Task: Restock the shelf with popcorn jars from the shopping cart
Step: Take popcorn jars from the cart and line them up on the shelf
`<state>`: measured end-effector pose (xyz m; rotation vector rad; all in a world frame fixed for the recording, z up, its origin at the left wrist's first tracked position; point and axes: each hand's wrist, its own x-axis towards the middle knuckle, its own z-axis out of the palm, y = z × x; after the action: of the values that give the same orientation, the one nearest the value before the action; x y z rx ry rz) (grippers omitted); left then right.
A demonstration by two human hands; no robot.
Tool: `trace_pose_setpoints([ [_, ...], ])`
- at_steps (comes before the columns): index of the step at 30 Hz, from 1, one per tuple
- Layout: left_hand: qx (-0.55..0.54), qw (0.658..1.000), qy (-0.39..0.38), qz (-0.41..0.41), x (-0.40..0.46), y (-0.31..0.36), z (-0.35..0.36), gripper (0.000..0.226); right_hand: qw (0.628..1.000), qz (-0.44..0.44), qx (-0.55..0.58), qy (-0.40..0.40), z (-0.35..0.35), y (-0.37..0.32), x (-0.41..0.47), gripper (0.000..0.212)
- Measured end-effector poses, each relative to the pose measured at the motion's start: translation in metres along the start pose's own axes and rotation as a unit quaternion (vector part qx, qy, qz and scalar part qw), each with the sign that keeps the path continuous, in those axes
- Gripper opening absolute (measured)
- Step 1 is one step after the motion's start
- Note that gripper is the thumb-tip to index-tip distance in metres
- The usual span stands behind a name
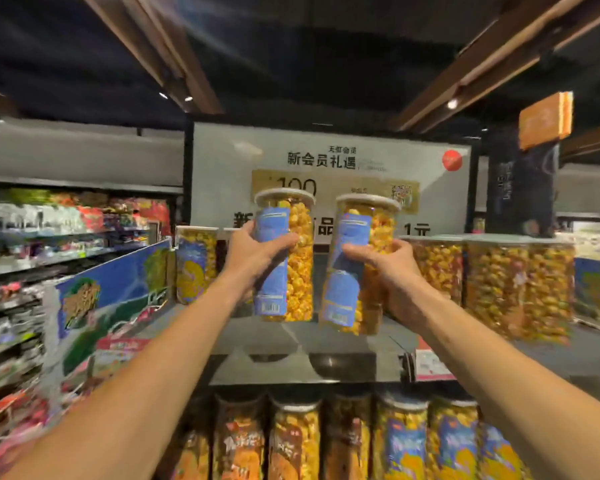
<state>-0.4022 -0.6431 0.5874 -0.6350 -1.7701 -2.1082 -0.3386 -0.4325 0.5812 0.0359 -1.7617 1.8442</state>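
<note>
I hold two clear popcorn jars with blue labels and pale lids above the grey top shelf [291, 344]. My left hand [253, 252] grips the left jar [293, 271] around its middle and keeps it upright. My right hand [392, 271] grips the right jar [352, 289], which leans slightly to the right. Both jars hang just above the shelf surface, side by side and a little apart. More popcorn jars stand on this shelf: one at the back left [194, 265] and several at the right [499, 282]. The shopping cart is out of view.
A row of popcorn jars [406, 441] fills the shelf below. A blue printed display board [115, 289] borders the top shelf's left side. Snack shelves [32, 237] run along the left aisle. A white promotional sign [326, 161] stands behind the shelf.
</note>
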Motion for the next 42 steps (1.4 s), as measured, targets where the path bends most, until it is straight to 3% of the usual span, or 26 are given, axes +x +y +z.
trace_pose_setpoints([
  [2,0.007,1.000,-0.004,0.002,0.016,-0.023,-0.004,0.044,0.999,-0.032,-0.025,0.036,0.011,0.027,0.037,0.131],
  [4,0.007,0.999,-0.035,-0.009,0.029,-0.050,-0.004,0.055,0.993,-0.030,-0.098,0.064,0.025,0.034,0.050,0.136],
  [10,0.068,0.993,-0.069,-0.059,0.049,-0.099,0.020,0.060,0.969,0.032,-0.232,0.079,0.033,0.080,0.085,0.117],
  [14,0.238,0.959,-0.102,-0.114,0.083,-0.115,0.034,0.120,0.973,0.094,-0.213,-0.003,0.011,0.084,0.126,0.116],
  [15,0.244,0.955,-0.106,-0.131,0.087,-0.115,0.038,0.123,0.971,0.111,-0.210,-0.027,0.005,0.079,0.135,0.115],
  [18,0.201,0.963,-0.090,-0.156,0.093,-0.111,0.053,0.094,0.962,0.137,-0.220,-0.079,-0.006,0.071,0.154,0.116],
  [21,0.241,0.957,-0.038,-0.155,0.111,-0.124,0.069,0.064,0.958,0.136,-0.241,-0.078,-0.004,0.079,0.169,0.129],
  [27,0.304,0.940,0.018,-0.157,0.175,-0.191,0.072,0.134,0.934,0.082,-0.348,0.006,0.010,0.113,0.189,0.128],
  [28,0.308,0.938,0.021,-0.160,0.171,-0.188,0.076,0.137,0.931,0.081,-0.357,0.009,0.011,0.116,0.193,0.128],
  [31,0.365,0.920,0.055,-0.132,0.136,-0.158,0.097,0.109,0.926,0.109,-0.360,-0.013,0.009,0.120,0.209,0.117],
  [34,0.399,0.905,0.090,-0.114,0.131,-0.161,0.105,0.098,0.918,0.125,-0.371,-0.063,0.001,0.126,0.218,0.110],
  [38,0.413,0.899,0.078,-0.122,0.143,-0.169,0.103,0.073,0.903,0.121,-0.411,-0.042,-0.001,0.136,0.222,0.124],
  [42,0.431,0.892,0.089,-0.109,0.145,-0.169,0.101,0.075,0.881,0.117,-0.458,-0.038,0.004,0.138,0.228,0.131],
])
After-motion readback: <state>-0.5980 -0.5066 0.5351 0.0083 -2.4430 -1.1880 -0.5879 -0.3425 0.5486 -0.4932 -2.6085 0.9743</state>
